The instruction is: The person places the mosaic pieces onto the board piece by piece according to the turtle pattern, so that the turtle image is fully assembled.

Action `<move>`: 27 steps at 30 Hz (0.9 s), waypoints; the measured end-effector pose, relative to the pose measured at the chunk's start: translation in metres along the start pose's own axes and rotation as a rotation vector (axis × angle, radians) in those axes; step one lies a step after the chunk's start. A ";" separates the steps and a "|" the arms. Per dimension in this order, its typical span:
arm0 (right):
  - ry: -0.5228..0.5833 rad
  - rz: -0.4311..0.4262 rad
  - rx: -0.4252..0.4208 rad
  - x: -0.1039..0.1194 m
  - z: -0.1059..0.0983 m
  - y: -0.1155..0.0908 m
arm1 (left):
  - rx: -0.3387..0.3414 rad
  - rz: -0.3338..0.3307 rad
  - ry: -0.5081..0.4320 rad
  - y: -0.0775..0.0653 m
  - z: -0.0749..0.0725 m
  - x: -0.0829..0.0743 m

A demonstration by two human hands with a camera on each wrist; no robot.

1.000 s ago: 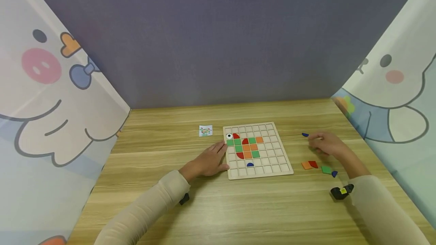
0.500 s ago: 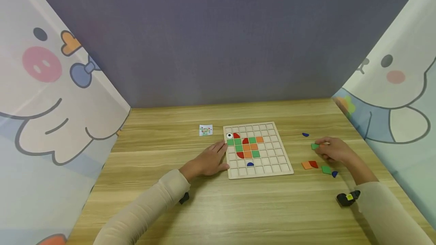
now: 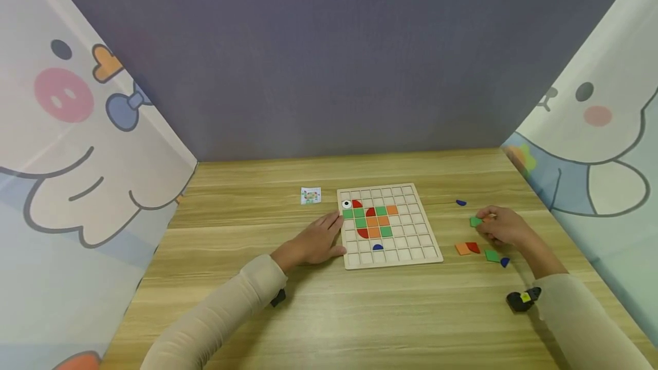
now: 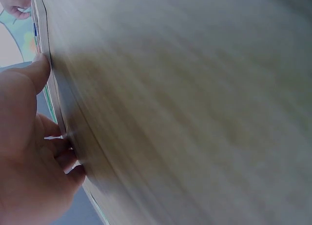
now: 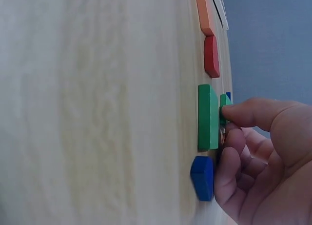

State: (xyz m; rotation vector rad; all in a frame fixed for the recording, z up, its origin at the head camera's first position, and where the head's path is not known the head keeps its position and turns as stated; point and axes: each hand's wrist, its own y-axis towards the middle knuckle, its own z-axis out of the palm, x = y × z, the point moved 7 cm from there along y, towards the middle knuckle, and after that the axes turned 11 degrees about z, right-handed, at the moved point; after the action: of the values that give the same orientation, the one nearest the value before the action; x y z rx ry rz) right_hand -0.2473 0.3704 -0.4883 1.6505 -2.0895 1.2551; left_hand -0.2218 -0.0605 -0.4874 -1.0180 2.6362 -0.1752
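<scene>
My left hand [image 3: 319,240] rests at the left edge of a pale wooden grid board [image 3: 406,256], fingers along its rim and thumb at its lower left. Several green squares, orange squares, red quarter-rounds, a white eye tile [image 3: 346,204] and a blue half-round [image 3: 377,247] lie on the grid. Right of the board, the thumb and forefinger of my right hand [image 3: 506,227] pinch a green tile [image 3: 475,221] low over the table. An orange piece [image 3: 488,218] shows partly beneath those fingers. The right wrist view shows the thumb tip against this green tile [image 5: 224,100].
Near my right hand lie an orange square [image 3: 462,249], a red quarter-round [image 3: 472,248], another green tile [image 3: 492,256] and two small blue pieces, one nearer [image 3: 505,262] and one farther [image 3: 461,202]. A small picture card [image 3: 311,196] lies left of the board. Walls enclose the table.
My right hand has drawn back slightly rightward from near the far blue piece, uncovering the green tile at its fingertips, and has since stayed nearly still. The left hand has not moved.
</scene>
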 end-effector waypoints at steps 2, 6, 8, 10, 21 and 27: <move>0.003 0.002 -0.004 -0.001 0.000 0.001 | 0.001 -0.002 -0.004 0.000 0.000 0.000; -0.003 -0.002 -0.019 -0.002 0.001 0.003 | -0.001 -0.003 -0.005 0.000 0.000 0.000; -0.014 -0.010 -0.028 -0.001 0.001 0.001 | -0.002 -0.002 -0.006 0.000 0.000 0.000; -0.024 -0.017 -0.036 0.000 0.001 0.000 | -0.010 0.003 -0.010 0.000 -0.002 -0.001; 0.051 -0.041 0.000 0.003 0.004 -0.003 | -0.025 0.016 0.000 0.000 -0.002 -0.001; 0.100 -0.034 0.042 0.009 0.007 -0.002 | -0.021 0.016 -0.011 0.000 -0.001 0.000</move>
State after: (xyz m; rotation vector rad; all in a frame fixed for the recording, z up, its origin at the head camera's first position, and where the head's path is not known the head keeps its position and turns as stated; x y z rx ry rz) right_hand -0.2467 0.3592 -0.4858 1.5983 -1.9818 1.3503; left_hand -0.2220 -0.0601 -0.4866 -1.0018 2.6407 -0.1386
